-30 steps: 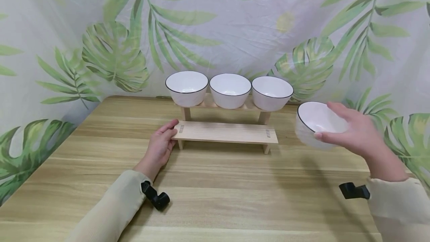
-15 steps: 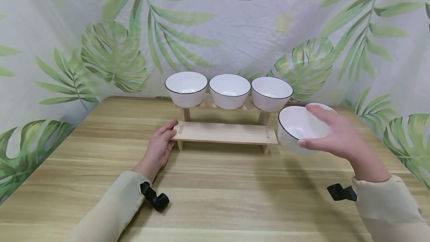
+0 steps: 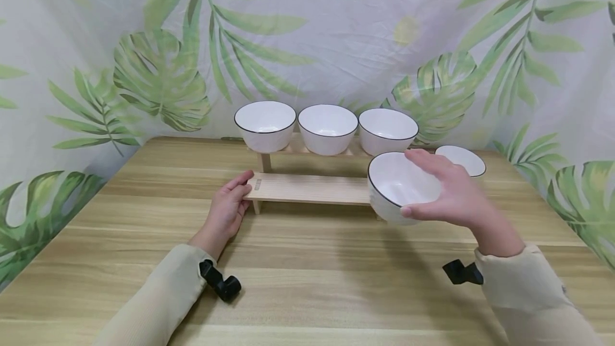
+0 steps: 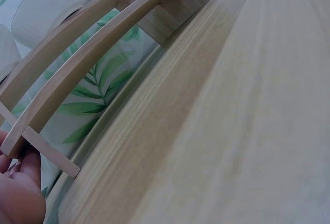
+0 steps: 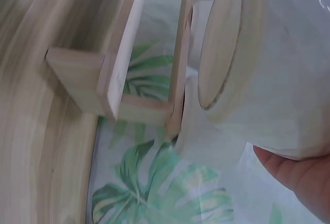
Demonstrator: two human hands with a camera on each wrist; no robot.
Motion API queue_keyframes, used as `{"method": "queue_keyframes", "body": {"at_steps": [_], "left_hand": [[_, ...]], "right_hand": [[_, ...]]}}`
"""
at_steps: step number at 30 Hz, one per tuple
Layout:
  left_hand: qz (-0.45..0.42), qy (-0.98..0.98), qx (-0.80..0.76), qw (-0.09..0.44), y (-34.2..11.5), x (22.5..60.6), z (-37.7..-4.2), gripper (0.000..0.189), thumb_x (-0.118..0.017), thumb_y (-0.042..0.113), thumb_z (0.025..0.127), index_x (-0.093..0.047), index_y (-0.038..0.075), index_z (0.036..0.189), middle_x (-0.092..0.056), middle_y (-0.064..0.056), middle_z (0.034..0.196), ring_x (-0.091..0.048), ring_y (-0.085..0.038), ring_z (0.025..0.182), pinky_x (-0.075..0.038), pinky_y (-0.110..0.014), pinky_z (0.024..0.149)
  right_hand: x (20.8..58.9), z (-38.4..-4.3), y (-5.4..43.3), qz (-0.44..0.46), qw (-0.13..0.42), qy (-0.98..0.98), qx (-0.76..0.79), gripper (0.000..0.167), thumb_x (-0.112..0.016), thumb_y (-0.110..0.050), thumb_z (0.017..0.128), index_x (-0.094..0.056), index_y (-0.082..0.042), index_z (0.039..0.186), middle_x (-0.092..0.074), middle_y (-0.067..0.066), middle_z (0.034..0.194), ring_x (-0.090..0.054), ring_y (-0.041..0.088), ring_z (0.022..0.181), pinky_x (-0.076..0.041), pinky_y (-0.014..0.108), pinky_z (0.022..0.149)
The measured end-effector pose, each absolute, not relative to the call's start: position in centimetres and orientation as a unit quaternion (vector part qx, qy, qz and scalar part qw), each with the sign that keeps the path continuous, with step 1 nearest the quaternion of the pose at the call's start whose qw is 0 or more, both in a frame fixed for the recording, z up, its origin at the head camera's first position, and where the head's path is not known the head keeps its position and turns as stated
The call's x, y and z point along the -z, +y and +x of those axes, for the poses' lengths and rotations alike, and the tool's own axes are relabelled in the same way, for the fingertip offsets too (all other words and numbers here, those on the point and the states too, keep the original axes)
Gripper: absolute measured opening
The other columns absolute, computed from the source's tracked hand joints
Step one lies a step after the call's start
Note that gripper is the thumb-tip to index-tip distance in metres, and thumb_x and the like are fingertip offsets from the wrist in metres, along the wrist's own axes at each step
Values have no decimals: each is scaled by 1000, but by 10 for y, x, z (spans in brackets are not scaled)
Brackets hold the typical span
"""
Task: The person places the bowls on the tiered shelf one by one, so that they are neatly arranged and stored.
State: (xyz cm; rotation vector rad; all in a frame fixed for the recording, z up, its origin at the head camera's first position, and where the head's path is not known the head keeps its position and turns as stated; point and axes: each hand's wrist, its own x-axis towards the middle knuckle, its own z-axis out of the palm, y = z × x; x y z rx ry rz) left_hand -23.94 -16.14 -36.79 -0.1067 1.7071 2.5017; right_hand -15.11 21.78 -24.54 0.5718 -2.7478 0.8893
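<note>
A two-step wooden rack (image 3: 307,189) stands on the table, its lower step bare on the left and middle. My left hand (image 3: 226,210) grips the left end of that step, thumb on top; the left wrist view shows the fingers at the rack's corner. My right hand (image 3: 449,191) holds a white bowl (image 3: 399,180) with a dark rim, thumb and fingers spread across it. The bowl hangs over the right end of the lower step, its base apart from the wood in the right wrist view. Three matching bowls (image 3: 328,130) sit in a row on the upper step.
Another white bowl (image 3: 461,160) stands on the table behind my right hand, partly hidden by it. A leaf-printed cloth (image 3: 346,41) hangs behind the wooden table (image 3: 298,282). Black wrist cameras (image 3: 226,284) are strapped to both sleeves.
My right hand has carried its bowl leftward, from beside the rack to over the right end of the lower step. The bowl behind has come into view. My left hand stays in place.
</note>
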Motion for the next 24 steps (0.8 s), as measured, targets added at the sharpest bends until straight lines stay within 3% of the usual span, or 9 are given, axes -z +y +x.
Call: {"method": "queue_keyframes", "body": {"at_steps": [7,16,24], "left_hand": [[-30,561,-826,55,-162,372,-242,50,-36,-2,94,-28,-2,143,-23,-8,152,-48,-5,106,-44,-12,82],[-32,563,-824,55,-161,370,-240,50,-37,-1,94,-29,-1,143,-24,-8,152,-49,-4,105,-44,-12,81],[-31,564,-823,56,-162,369,-239,49,-36,-1,94,-29,-1,143,-23,-7,152,-43,-10,117,-43,-12,84]], "right_hand": [[249,-158,200,219,102,-922,-301,89,-83,-29,59,-46,-3,136,-44,17,140,-33,35,130,-28,55,101],[257,-167,178,256,104,-908,-314,89,-83,-30,58,-46,-1,135,-44,17,139,-34,35,130,-27,55,103],[261,-171,157,267,91,-910,-303,95,-82,-38,57,-44,-5,137,-40,14,143,-30,33,134,-24,54,106]]}}
